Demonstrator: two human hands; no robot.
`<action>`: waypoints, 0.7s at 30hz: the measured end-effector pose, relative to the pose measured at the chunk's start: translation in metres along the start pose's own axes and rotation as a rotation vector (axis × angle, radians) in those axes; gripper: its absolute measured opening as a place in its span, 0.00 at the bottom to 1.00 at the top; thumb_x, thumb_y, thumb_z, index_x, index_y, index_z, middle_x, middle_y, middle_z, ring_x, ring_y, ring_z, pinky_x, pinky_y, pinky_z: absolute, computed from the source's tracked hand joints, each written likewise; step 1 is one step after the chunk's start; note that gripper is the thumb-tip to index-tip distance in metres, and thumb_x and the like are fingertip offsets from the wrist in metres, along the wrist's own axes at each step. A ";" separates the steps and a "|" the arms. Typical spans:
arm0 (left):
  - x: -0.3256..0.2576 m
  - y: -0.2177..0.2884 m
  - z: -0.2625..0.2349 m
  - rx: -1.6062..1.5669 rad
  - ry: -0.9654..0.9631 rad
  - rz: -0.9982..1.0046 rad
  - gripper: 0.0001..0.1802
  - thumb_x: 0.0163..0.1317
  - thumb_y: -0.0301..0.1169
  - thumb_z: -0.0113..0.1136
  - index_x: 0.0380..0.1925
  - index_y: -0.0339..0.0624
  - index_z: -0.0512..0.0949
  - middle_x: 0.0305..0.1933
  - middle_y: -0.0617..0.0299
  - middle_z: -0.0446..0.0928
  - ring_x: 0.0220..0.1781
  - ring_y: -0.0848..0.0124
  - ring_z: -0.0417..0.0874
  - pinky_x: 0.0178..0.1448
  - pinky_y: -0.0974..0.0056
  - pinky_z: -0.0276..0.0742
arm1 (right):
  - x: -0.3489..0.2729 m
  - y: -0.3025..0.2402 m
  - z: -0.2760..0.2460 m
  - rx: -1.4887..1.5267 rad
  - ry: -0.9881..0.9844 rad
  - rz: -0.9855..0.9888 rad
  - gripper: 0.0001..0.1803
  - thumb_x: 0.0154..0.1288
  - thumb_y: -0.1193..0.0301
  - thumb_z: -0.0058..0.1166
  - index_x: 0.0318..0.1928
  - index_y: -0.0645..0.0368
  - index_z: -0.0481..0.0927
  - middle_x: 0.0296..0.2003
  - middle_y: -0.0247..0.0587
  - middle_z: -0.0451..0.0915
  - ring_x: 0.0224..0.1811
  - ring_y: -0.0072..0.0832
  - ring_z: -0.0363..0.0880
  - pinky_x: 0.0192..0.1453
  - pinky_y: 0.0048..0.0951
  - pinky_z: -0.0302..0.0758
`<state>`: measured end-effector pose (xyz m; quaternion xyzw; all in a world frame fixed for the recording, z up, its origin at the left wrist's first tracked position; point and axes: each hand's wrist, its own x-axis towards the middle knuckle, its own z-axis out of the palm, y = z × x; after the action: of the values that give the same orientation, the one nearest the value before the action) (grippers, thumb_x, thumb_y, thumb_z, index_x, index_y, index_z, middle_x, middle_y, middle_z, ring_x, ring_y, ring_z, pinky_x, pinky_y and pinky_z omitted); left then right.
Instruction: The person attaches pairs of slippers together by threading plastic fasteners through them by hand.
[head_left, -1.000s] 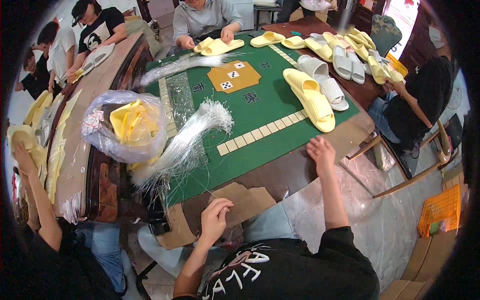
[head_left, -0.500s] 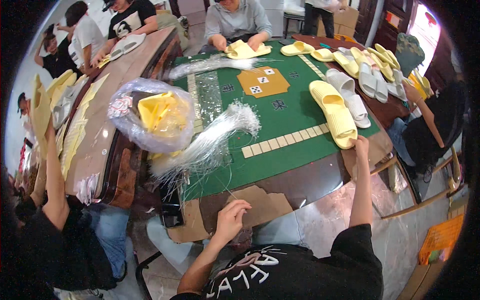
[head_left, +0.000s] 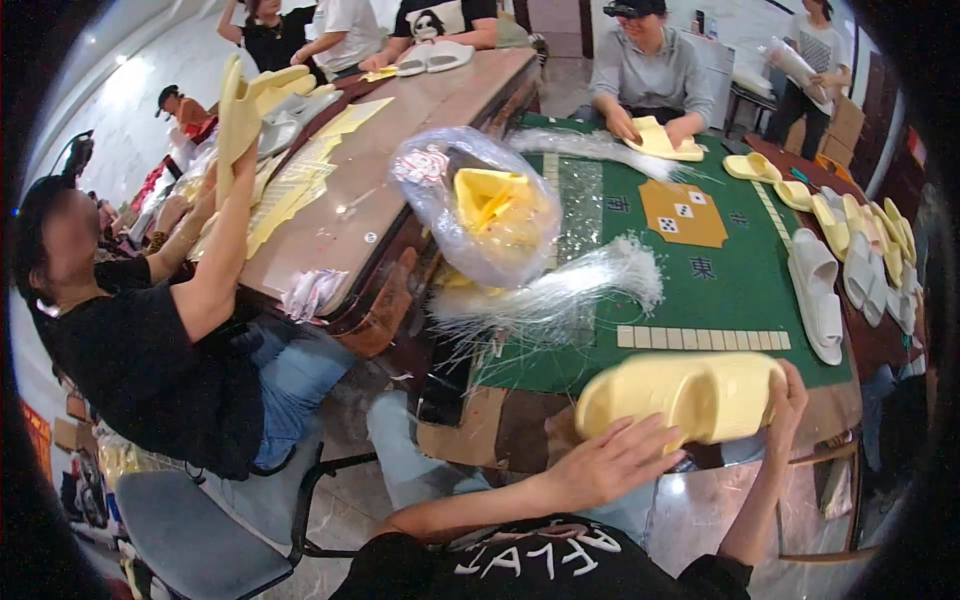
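Observation:
A pale yellow slide slipper (head_left: 640,390) is held up in front of me, above the table's near edge. My right hand (head_left: 788,402) grips its right end, with part of the fingers hidden behind it. My left hand (head_left: 615,465) is against the slipper's near side, its fingers stretched out and slightly spread. A bundle of clear plastic strands (head_left: 580,285) lies on the green mat beyond. Farther right rests a pale grey slipper (head_left: 815,300).
A clear plastic bag (head_left: 410,205) with yellow pieces inside sits left of the strands. Several yellow and grey slippers (head_left: 862,270) crowd the right side. Across the table, a person handles a yellow slipper (head_left: 665,140). At left, another person raises a slipper (head_left: 237,125).
My right hand has lifted the yellow slipper from the mat and brought it toward me. My left hand has moved up to it. My view has swung left.

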<state>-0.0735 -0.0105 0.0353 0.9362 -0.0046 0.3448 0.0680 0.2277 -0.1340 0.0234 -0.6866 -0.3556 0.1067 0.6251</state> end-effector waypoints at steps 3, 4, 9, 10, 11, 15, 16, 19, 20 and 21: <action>0.004 -0.004 0.003 -0.074 -0.167 -0.030 0.28 0.44 0.38 0.61 0.47 0.36 0.73 0.55 0.51 0.68 0.68 0.55 0.60 0.67 0.52 0.59 | -0.005 -0.025 0.032 -0.047 -0.120 -0.026 0.12 0.58 0.75 0.48 0.41 0.67 0.76 0.32 0.32 0.77 0.36 0.19 0.72 0.42 0.20 0.69; 0.003 -0.006 0.003 -0.100 -0.228 -0.032 0.27 0.41 0.39 0.62 0.42 0.34 0.74 0.52 0.50 0.69 0.68 0.55 0.59 0.67 0.51 0.60 | -0.003 -0.030 0.037 0.034 -0.124 0.017 0.11 0.57 0.76 0.48 0.40 0.67 0.76 0.32 0.33 0.77 0.35 0.19 0.72 0.42 0.20 0.70; -0.002 -0.009 -0.007 -0.181 -0.084 0.055 0.18 0.41 0.39 0.63 0.24 0.34 0.71 0.33 0.53 0.73 0.53 0.56 0.74 0.67 0.50 0.61 | 0.012 0.000 0.038 0.057 -0.139 -0.017 0.10 0.59 0.77 0.48 0.41 0.67 0.77 0.33 0.33 0.78 0.35 0.20 0.73 0.42 0.22 0.71; -0.006 -0.008 -0.015 -0.239 -0.204 0.016 0.18 0.41 0.39 0.63 0.23 0.35 0.72 0.30 0.55 0.72 0.48 0.59 0.76 0.67 0.51 0.60 | 0.017 0.010 0.038 0.036 -0.063 -0.011 0.10 0.61 0.75 0.48 0.41 0.68 0.77 0.33 0.33 0.78 0.35 0.20 0.74 0.42 0.22 0.71; -0.009 -0.007 -0.019 -0.298 -0.323 -0.027 0.18 0.41 0.40 0.63 0.21 0.36 0.73 0.27 0.56 0.71 0.42 0.62 0.77 0.68 0.53 0.60 | 0.027 0.019 0.032 0.087 -0.012 0.003 0.12 0.65 0.72 0.48 0.43 0.68 0.76 0.34 0.34 0.78 0.37 0.20 0.74 0.43 0.22 0.71; -0.027 -0.006 -0.020 0.014 -0.013 -0.386 0.15 0.54 0.43 0.60 0.20 0.45 0.70 0.20 0.62 0.70 0.22 0.64 0.77 0.33 0.61 0.77 | 0.033 0.047 -0.002 0.157 0.207 0.007 0.14 0.69 0.71 0.43 0.47 0.67 0.75 0.39 0.36 0.78 0.40 0.22 0.75 0.46 0.23 0.72; -0.027 -0.008 -0.019 -0.026 -0.001 -0.490 0.16 0.55 0.43 0.60 0.21 0.45 0.70 0.19 0.59 0.71 0.21 0.62 0.77 0.28 0.60 0.75 | 0.030 0.057 -0.003 0.162 0.187 0.032 0.14 0.69 0.71 0.43 0.48 0.68 0.75 0.40 0.37 0.78 0.41 0.22 0.75 0.48 0.24 0.72; -0.038 -0.014 0.000 -0.273 -0.130 -0.719 0.17 0.59 0.42 0.58 0.29 0.39 0.68 0.19 0.51 0.74 0.21 0.52 0.77 0.24 0.53 0.71 | 0.011 0.041 0.027 0.072 0.134 0.149 0.15 0.69 0.71 0.43 0.50 0.69 0.74 0.44 0.41 0.78 0.45 0.24 0.75 0.52 0.24 0.70; -0.038 -0.014 0.004 -0.411 -0.165 -0.724 0.18 0.60 0.42 0.57 0.31 0.37 0.68 0.20 0.50 0.74 0.23 0.51 0.78 0.26 0.52 0.71 | 0.006 0.054 0.035 0.140 0.106 0.159 0.15 0.69 0.72 0.43 0.50 0.69 0.74 0.44 0.41 0.78 0.45 0.25 0.75 0.52 0.24 0.70; -0.039 -0.015 0.005 -0.603 -0.332 -0.849 0.17 0.61 0.40 0.56 0.37 0.37 0.66 0.21 0.48 0.74 0.27 0.51 0.80 0.28 0.54 0.73 | 0.001 0.046 0.054 0.043 0.038 0.122 0.15 0.68 0.71 0.44 0.50 0.68 0.75 0.43 0.40 0.78 0.45 0.24 0.75 0.52 0.24 0.70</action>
<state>-0.0993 0.0023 0.0043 0.8367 0.2641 0.1180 0.4651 0.2127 -0.0895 -0.0298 -0.6952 -0.2988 0.1392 0.6388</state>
